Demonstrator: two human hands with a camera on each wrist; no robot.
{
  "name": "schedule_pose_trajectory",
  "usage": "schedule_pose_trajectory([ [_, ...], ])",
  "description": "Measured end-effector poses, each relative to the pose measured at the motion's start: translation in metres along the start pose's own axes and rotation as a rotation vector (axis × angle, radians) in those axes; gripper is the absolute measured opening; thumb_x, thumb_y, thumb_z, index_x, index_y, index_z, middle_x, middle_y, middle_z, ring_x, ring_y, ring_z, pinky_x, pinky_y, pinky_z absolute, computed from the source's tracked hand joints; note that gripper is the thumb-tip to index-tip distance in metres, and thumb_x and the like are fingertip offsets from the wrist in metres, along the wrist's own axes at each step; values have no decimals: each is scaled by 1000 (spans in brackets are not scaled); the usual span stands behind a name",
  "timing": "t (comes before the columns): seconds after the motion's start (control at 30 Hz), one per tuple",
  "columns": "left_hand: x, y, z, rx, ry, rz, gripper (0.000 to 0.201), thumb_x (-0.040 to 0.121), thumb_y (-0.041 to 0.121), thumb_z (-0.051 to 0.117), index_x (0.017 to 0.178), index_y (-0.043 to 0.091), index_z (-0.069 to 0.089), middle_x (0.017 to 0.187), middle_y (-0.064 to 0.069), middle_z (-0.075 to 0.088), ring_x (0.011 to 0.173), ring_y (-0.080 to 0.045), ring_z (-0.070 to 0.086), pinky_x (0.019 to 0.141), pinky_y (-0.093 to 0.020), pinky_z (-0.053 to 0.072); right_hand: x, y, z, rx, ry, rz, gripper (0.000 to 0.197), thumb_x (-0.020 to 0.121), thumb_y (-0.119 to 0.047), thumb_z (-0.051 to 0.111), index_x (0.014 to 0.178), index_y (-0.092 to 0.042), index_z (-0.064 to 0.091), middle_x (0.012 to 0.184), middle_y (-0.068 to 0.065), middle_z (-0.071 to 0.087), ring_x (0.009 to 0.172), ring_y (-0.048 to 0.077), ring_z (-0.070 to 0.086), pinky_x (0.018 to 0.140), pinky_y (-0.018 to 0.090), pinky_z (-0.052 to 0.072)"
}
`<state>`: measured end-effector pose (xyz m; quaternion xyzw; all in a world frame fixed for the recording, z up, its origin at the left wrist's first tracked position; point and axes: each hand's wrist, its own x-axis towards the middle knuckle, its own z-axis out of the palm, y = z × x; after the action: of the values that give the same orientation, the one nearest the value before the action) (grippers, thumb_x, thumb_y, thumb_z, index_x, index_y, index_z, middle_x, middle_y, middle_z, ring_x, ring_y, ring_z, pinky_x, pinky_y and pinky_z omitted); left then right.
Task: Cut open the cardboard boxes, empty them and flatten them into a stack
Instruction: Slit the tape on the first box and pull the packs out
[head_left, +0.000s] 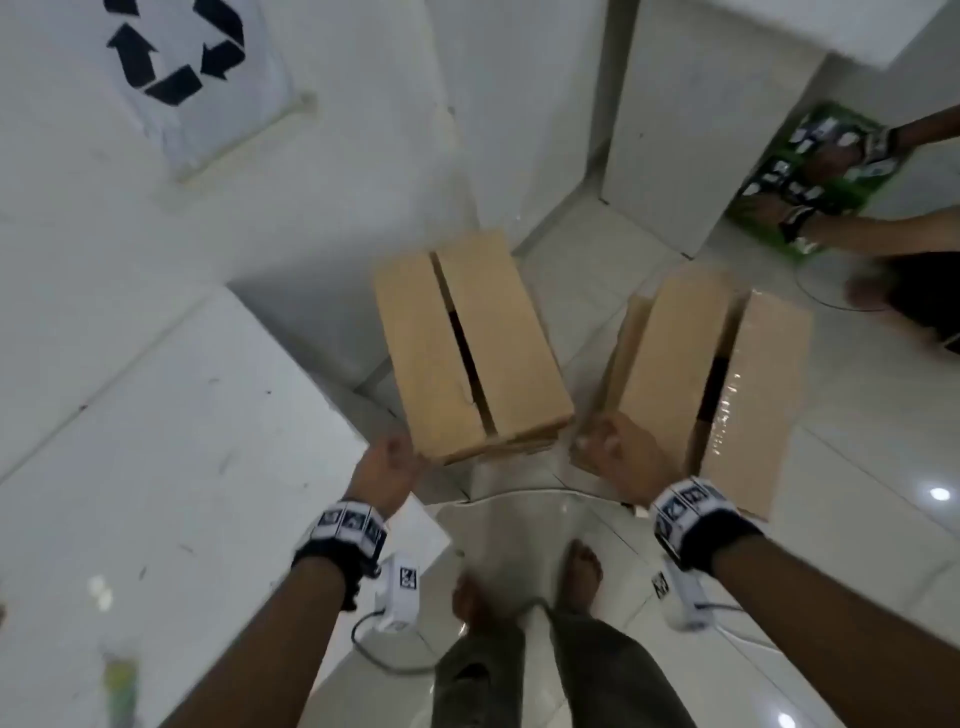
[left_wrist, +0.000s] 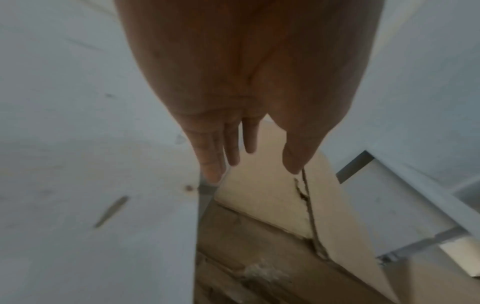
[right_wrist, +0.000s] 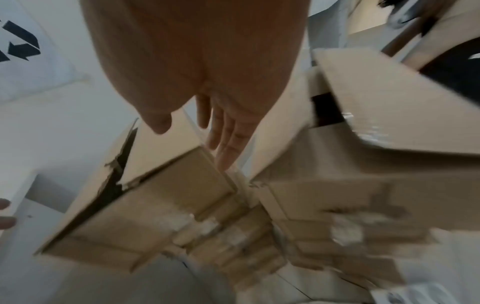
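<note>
Two brown cardboard boxes stand on the tiled floor. The left box (head_left: 467, 348) (left_wrist: 259, 205) (right_wrist: 161, 185) has a dark gap and a torn edge between its top flaps. The right box (head_left: 717, 374) (right_wrist: 389, 102) carries shiny clear tape along its seam, which gapes open. My left hand (head_left: 392, 457) (left_wrist: 255, 174) is at the left box's near left corner, fingers straight, holding nothing. My right hand (head_left: 605, 447) (right_wrist: 193, 146) reaches into the gap between the two boxes, fingers straight and empty. Blurred layers of taped cardboard (right_wrist: 259, 236) show low between the boxes.
A white table (head_left: 156, 467) stands close on the left under a recycling sign (head_left: 176, 62). A white cabinet (head_left: 691, 130) rises behind. At back right another person's hands rest on a green carton (head_left: 810, 171). My bare feet (head_left: 582, 571) and a cable (head_left: 374, 654) are below.
</note>
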<state>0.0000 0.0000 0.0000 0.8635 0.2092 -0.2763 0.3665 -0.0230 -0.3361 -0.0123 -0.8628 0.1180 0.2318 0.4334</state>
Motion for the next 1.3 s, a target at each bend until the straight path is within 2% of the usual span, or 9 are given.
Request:
schedule_pose_trajectory([
  [0.17, 57, 17, 20, -46, 22, -99, 77, 90, 51, 70, 146, 9, 38, 133, -10, 58, 120, -34, 58, 103, -46, 48, 83, -30, 18, 177, 36, 153, 60, 99, -41, 60, 146, -9, 40, 139, 7, 52, 126, 30, 53, 102, 34, 42],
  [0.33, 86, 6, 51, -229, 57, -164, 90, 83, 44, 80, 151, 12, 30, 146, -9, 51, 131, -33, 52, 109, -49, 45, 110, -21, 50, 274, -45, 237, 61, 99, -41, 59, 148, -12, 38, 140, 10, 57, 125, 31, 56, 104, 39, 47],
  [0.47, 73, 27, 38, -294, 107, -15, 72, 90, 39, 75, 148, 15, 40, 139, -5, 58, 126, -28, 57, 104, -39, 47, 108, -32, 38, 309, 117, 81, 56, 94, -48, 63, 141, -20, 48, 131, 3, 63, 117, 24, 62, 102, 46, 51],
  [0.63, 7, 89, -26, -413, 201, 228, 75, 87, 51, 74, 148, 21, 42, 136, 6, 59, 120, -13, 59, 100, -31, 50, 79, -111, -25, 374, 246, -154, 42, 94, -52, 63, 127, -28, 54, 124, -4, 64, 107, 11, 63, 79, 22, 48],
  [0.77, -77, 105, -88, -471, 284, 374, 95, 73, 51, 82, 152, 30, 33, 138, 13, 56, 120, -4, 60, 96, -24, 55, 27, -189, -55, 402, 220, -384, 53, 89, -60, 64, 133, -33, 52, 129, -14, 59, 112, -3, 57, 92, 21, 50],
  [0.83, -118, 92, -120, -439, 319, 400, 123, 58, 50, 94, 154, 48, 17, 148, 14, 43, 128, -7, 55, 98, -28, 55, -2, -233, -60, 420, 182, -517, 57, 85, -57, 69, 133, -32, 50, 127, -21, 56, 111, -14, 53, 90, 10, 47],
  [0.93, -173, 57, -166, -267, 481, 424, 128, 43, 51, 101, 147, 58, 26, 161, 12, 23, 146, -9, 33, 112, -40, 42, -43, -302, -57, 413, 68, -719, 65, 78, -58, 75, 128, -29, 46, 127, -12, 57, 111, -3, 58, 86, 20, 54],
  [1.1, -254, -16, -208, -479, 701, 343, 83, 58, 28, 99, 129, 35, 58, 118, 14, 69, 108, -5, 65, 83, -24, 56, -109, -417, -5, 249, -93, -1092, 54, 81, -47, 77, 121, -18, 57, 120, -4, 57, 111, 1, 57, 92, 15, 47],
  [1.3, -322, -152, -225, -929, 836, 197, 57, 66, 33, 90, 115, 14, 69, 106, -10, 75, 100, -31, 73, 78, -50, 62, -181, -505, 133, 180, -449, -1265, 44, 90, -31, 74, 128, -16, 58, 125, -8, 64, 121, 2, 58, 101, 18, 47],
])
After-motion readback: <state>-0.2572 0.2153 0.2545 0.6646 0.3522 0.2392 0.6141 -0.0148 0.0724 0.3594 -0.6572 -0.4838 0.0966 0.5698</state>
